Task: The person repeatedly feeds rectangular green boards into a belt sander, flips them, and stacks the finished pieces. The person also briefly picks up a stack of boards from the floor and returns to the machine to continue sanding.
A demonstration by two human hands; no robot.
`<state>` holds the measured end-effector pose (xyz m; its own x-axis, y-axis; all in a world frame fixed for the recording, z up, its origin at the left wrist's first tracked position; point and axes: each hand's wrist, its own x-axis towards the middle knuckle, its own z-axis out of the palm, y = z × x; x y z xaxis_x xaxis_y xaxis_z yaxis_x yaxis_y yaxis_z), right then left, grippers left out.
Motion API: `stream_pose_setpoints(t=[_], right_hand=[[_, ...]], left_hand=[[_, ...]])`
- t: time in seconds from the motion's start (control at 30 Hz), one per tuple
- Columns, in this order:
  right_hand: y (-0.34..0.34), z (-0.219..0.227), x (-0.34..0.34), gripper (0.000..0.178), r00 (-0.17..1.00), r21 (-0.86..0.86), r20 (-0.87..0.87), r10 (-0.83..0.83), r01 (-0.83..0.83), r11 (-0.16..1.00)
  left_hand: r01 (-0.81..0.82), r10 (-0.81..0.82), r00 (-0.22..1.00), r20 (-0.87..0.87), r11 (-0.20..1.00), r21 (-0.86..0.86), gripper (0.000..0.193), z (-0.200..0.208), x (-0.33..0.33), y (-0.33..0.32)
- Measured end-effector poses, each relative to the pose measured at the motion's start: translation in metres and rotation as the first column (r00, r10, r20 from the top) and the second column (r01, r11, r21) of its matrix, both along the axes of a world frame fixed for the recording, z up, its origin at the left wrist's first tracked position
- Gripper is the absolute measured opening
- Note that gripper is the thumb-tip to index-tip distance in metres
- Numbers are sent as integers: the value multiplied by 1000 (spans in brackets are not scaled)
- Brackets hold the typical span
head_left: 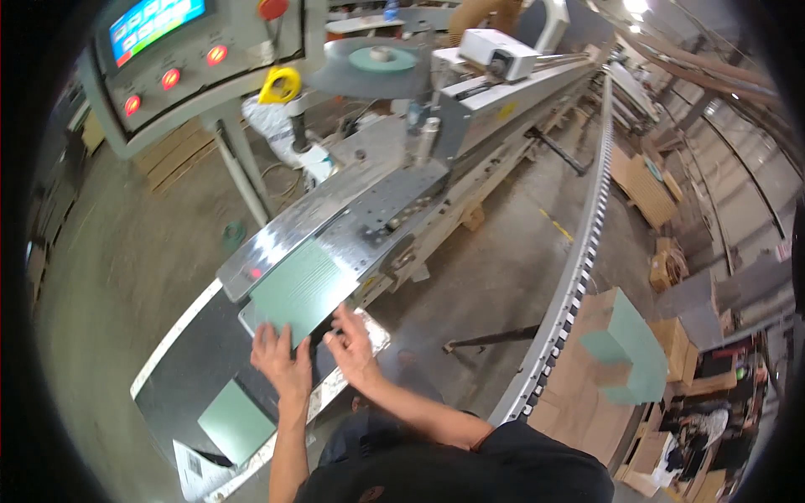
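A pale green rectangular panel lies on the metal infeed bed of a long machine, its far side along the steel guide. My left hand rests on the panel's near end, fingers spread flat over its edge. Beside the panel's near right edge is my right hand, its fingers slightly bent and apart, with nothing visible between them. A second green panel lies on the dark table surface to the left, next to a printed white sheet.
A control box with a lit screen and red buttons stands at upper left. A reel of green edge banding sits behind the bed, near a yellow tape roll. At right, a roller rail runs past stacked green panels.
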<state>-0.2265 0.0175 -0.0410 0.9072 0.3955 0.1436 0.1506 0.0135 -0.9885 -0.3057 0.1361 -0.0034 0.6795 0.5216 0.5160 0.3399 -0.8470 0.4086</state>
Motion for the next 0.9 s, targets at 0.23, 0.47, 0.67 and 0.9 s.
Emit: stream_pose_setpoints(t=[0.23, 0.47, 0.67, 0.9], right_hand=[[-27, 1, 61, 66, 998, 49, 20, -53, 52, 997], [-65, 2, 140, 64, 993, 26, 72, -96, 95, 995], [-96, 9, 218, 57, 980, 8, 42, -195, 195, 981], [-129, 1, 291, 58, 963, 15, 26, -269, 269, 963]], left_hand=[[45, -44, 999, 24, 997, -69, 41, 4, 64, -28], [66, -63, 997, 49, 997, -47, 42, 9, 145, -65], [119, -110, 988, 110, 990, -79, 38, 9, 229, -101], [191, -174, 976, 129, 972, -134, 39, -5, 303, -134]])
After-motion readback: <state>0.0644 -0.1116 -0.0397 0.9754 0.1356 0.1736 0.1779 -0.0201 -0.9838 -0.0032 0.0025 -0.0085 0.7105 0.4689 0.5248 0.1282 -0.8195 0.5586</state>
